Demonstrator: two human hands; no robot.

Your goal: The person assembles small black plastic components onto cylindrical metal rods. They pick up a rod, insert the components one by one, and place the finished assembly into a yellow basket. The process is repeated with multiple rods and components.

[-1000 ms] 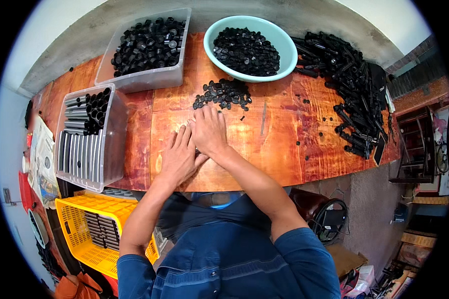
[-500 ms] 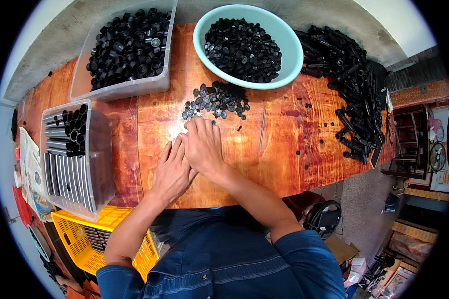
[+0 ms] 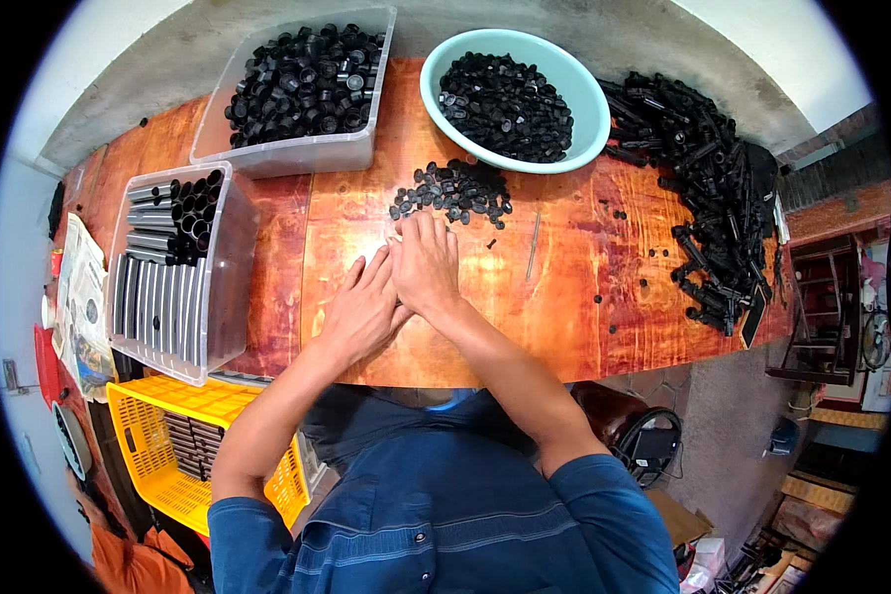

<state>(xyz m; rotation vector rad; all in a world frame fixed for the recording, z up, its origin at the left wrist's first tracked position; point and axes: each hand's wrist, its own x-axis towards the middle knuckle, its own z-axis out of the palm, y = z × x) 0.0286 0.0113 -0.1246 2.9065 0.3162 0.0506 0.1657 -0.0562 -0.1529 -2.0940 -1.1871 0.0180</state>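
My right hand (image 3: 427,265) rests on the table just in front of a small pile of black oval plastic caps (image 3: 453,188). Its fingers are bent downward and pressed together, and whatever they grip is hidden beneath them. My left hand (image 3: 358,309) lies against it on the left, back upward. The left fingers are stretched out, with their tips partly covered by the right hand and the thumb beside its wrist. A small dark screw-like piece (image 3: 491,244) and a thin metal rod (image 3: 533,247) lie to the right of the hands.
Beyond the pile stands a pale green basin (image 3: 601,124) of black caps. A clear bin (image 3: 267,161) holds black round fittings; another (image 3: 230,287) holds metal tubes. Black plastic parts (image 3: 703,178) are heaped right. A yellow crate (image 3: 148,465) sits below the table's left edge.
The whole view has shifted, so the table and bins appear farther right. Both hands stay together in front of the cap pile, in much the same pose.
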